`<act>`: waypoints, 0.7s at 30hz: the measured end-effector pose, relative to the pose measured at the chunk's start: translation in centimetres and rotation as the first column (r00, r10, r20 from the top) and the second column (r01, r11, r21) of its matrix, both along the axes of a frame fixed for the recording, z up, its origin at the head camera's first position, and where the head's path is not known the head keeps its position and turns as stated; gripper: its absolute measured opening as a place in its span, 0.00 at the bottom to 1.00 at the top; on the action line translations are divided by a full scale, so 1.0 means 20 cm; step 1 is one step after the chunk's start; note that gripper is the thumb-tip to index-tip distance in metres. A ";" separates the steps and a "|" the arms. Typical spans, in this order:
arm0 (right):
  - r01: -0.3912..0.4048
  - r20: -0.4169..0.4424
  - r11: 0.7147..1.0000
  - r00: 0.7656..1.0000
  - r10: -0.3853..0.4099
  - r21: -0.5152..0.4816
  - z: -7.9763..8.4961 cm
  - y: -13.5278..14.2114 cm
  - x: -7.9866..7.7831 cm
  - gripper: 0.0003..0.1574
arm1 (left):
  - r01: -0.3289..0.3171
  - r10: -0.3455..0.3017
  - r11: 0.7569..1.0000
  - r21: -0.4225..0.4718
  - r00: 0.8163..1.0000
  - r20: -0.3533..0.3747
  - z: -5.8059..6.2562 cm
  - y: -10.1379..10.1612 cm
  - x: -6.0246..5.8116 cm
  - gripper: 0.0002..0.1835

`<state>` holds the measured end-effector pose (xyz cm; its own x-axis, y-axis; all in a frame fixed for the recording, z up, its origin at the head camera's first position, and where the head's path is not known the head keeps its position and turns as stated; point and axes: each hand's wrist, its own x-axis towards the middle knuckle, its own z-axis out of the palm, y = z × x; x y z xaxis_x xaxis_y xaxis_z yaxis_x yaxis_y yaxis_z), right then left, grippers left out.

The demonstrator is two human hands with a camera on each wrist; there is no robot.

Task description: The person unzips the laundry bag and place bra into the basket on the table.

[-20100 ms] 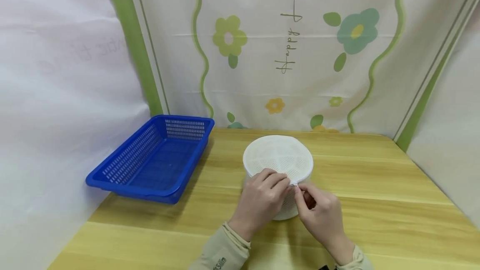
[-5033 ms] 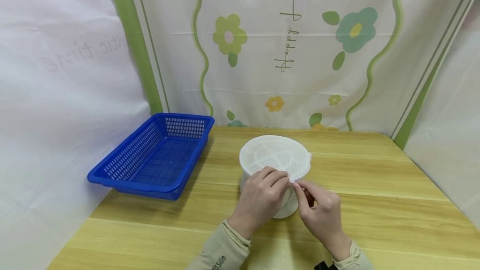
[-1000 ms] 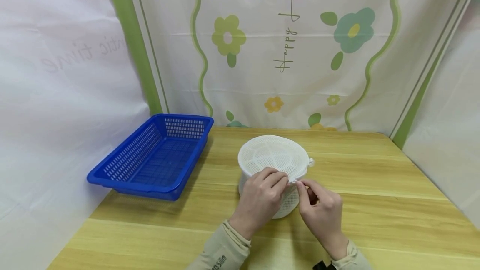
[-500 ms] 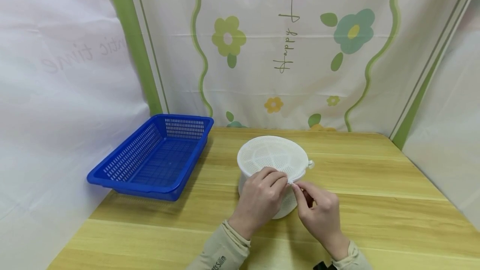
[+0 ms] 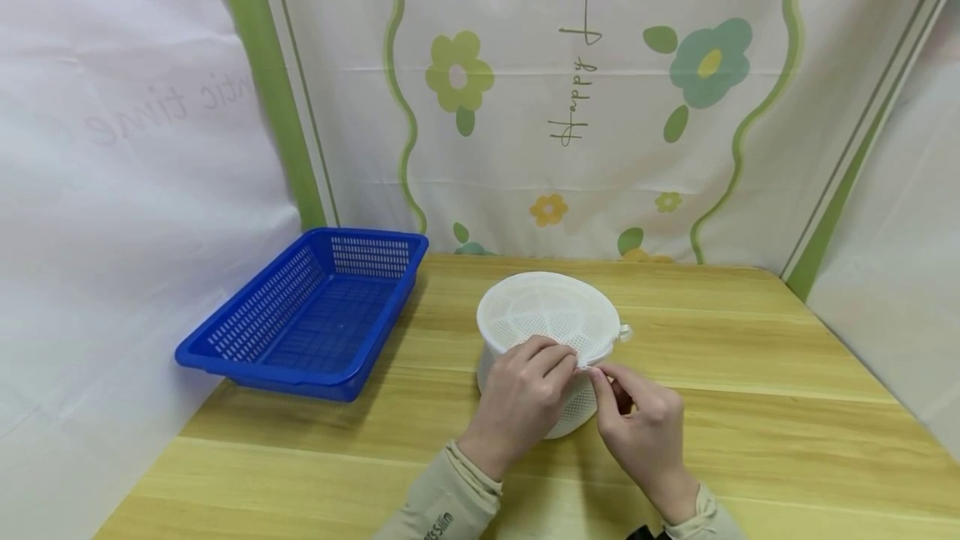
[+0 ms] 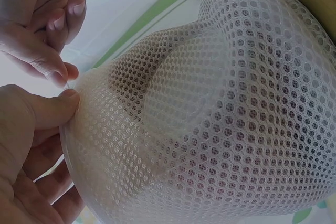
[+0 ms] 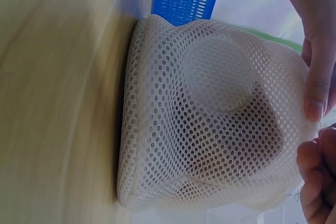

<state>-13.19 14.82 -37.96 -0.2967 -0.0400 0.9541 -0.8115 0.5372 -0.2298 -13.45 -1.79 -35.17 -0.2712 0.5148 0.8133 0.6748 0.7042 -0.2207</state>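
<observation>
A white cylindrical mesh laundry bag (image 5: 551, 315) stands upright on the table in front of me, its round top facing up. My left hand (image 5: 517, 394) grips the near edge of its rim, thumb (image 6: 55, 109) on the outer side and fingers over the top. Right beside it, my right hand (image 5: 641, 423) pinches the rim's edge between thumb and forefinger. What lies between those fingertips is hidden. A small white tab (image 5: 626, 332) sticks out from the rim on the right. Through the mesh, a pale rounded shape (image 7: 220, 72) shows inside the bag.
A blue slotted plastic basket (image 5: 330, 323) stands at the left of the wooden table (image 5: 772, 407). White fabric with printed flowers (image 5: 517, 90) hangs behind and on both sides. A black item (image 5: 643, 532) shows at the right wrist.
Since the earliest frame the bag has turned a little, bringing the white tab into view on the right and nearer me. Both hands stay at the near rim; the right hand has shifted only slightly.
</observation>
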 end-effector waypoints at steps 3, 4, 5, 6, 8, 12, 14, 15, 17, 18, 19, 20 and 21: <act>0.012 0.004 1.000 1.000 -0.012 -0.007 -0.01 0.00 0.00 0.08 | -0.001 0.001 1.000 -0.001 1.000 0.001 0.00 0.00 0.00 0.05; 0.014 0.006 1.000 1.000 -0.014 -0.009 -0.01 0.00 0.00 0.08 | -0.002 0.002 1.000 -0.002 1.000 0.002 0.00 0.00 0.00 0.05; 0.015 0.008 1.000 1.000 -0.015 -0.010 -0.01 0.00 0.00 0.07 | -0.003 0.003 1.000 -0.003 1.000 0.003 0.00 0.00 0.00 0.05; 0.016 0.009 1.000 1.000 -0.016 -0.011 -0.01 0.01 -0.01 0.07 | -0.005 0.005 1.000 -0.004 1.000 0.002 0.00 0.00 0.00 0.05; 0.019 0.010 1.000 1.000 -0.019 -0.012 -0.01 0.01 -0.01 0.06 | -0.007 0.007 1.000 -0.006 1.000 0.001 0.00 0.00 0.00 0.04; 0.020 0.012 1.000 1.000 -0.020 -0.015 -0.01 0.01 -0.01 0.05 | -0.009 0.009 1.000 -0.006 1.000 -0.001 0.00 0.00 0.00 0.04; 0.023 0.012 1.000 1.000 -0.023 -0.016 -0.01 0.01 -0.01 0.05 | -0.008 0.008 1.000 -0.006 1.000 -0.002 0.00 0.00 0.00 0.04; 0.029 0.013 0.999 1.000 -0.029 -0.017 -0.01 0.01 -0.01 0.05 | -0.008 0.008 1.000 -0.006 1.000 -0.002 0.00 0.00 0.00 0.04; 0.051 0.013 0.998 0.999 -0.051 -0.024 0.00 0.01 -0.01 0.04 | -0.009 0.009 1.000 -0.007 1.000 -0.002 0.00 0.00 0.00 0.03; 0.062 0.015 0.998 0.998 -0.061 -0.029 0.00 0.02 -0.01 0.03 | -0.010 0.010 1.000 -0.007 1.000 -0.001 0.00 0.00 0.00 0.03; 0.072 0.017 0.997 0.997 -0.072 -0.034 0.00 0.02 -0.01 0.03 | -0.011 0.011 1.000 -0.008 1.000 0.001 0.01 0.00 0.00 0.03; 0.082 0.019 0.996 0.996 -0.082 -0.038 0.00 0.02 -0.01 0.02 | -0.012 0.012 1.000 -0.008 1.000 0.002 0.01 0.00 0.00 0.03; 0.091 0.021 0.995 0.996 -0.090 -0.041 0.00 0.02 -0.01 0.02 | -0.013 0.013 1.000 -0.009 1.000 0.003 0.01 0.00 0.00 0.03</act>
<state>-13.39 15.31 -37.88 -0.3156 0.0274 0.9485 -0.7554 0.5977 -0.2686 -13.36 -1.83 -35.03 -0.2803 0.5182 0.8080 0.6660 0.7112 -0.2251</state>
